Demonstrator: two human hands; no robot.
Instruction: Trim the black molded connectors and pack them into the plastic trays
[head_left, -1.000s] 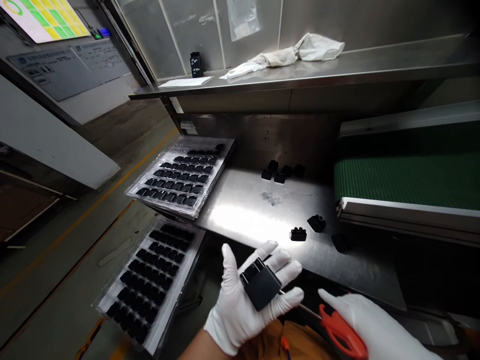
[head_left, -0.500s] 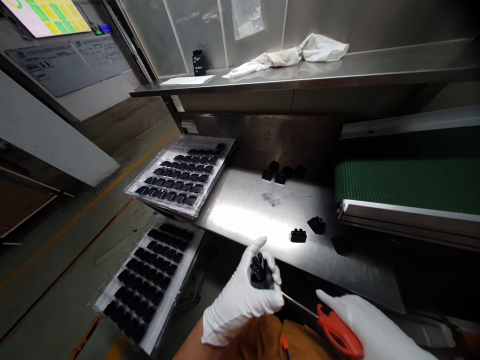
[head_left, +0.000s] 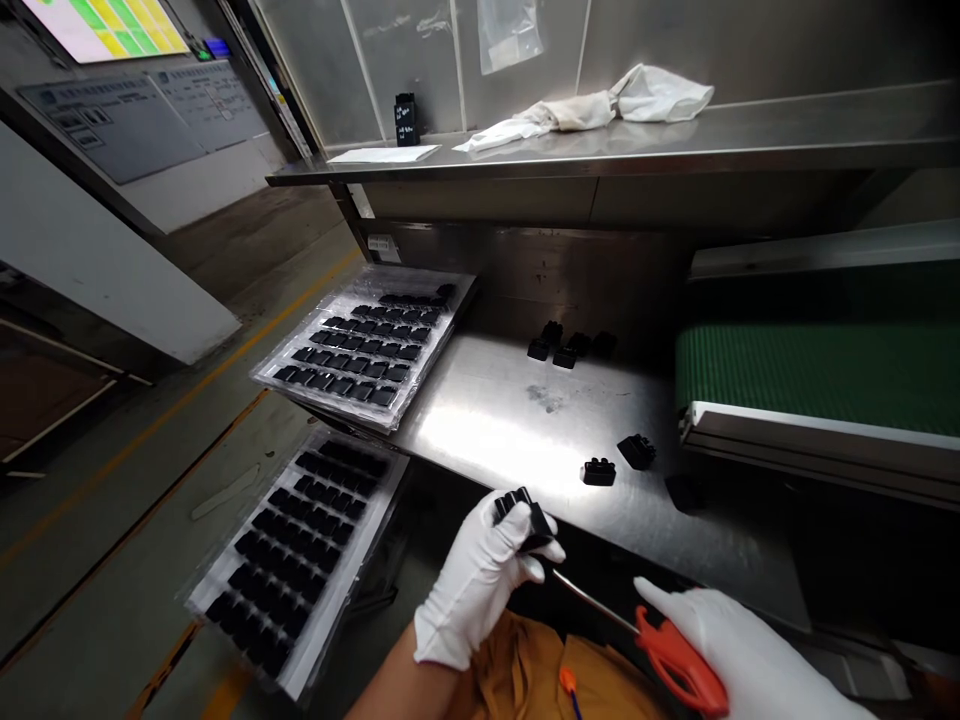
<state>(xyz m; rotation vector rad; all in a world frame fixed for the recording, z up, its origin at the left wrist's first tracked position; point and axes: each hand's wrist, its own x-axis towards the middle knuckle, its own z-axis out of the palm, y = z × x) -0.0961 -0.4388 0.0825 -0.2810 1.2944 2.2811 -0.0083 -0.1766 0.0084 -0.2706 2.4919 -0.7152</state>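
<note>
My left hand [head_left: 480,570], in a white glove, is closed round a black plastic part [head_left: 535,522] with a row of raised knobs. In my gloved right hand [head_left: 739,640] is a red air blow gun [head_left: 679,660], its thin metal nozzle aimed at the left hand. The nozzle tip ends just short of the left fingers. Two similar loose black parts [head_left: 598,471] lie on the steel table [head_left: 480,430] beyond my hands, with a dark piece [head_left: 682,490] to their right. Farther back sits a small group of black parts [head_left: 566,350].
Left of the table, an upper tray [head_left: 394,400] and a lower tray [head_left: 319,640] hold rows of black parts. A green conveyor belt [head_left: 817,380] stands at the right. On the steel shelf [head_left: 750,140] lie a white cloth [head_left: 660,97], a paper sheet [head_left: 382,155] and a black block [head_left: 405,120].
My left hand has turned the black part over to a new angle, its thumb now lying across it. The right hand and blow gun have hardly moved. The view has shifted slightly.
</note>
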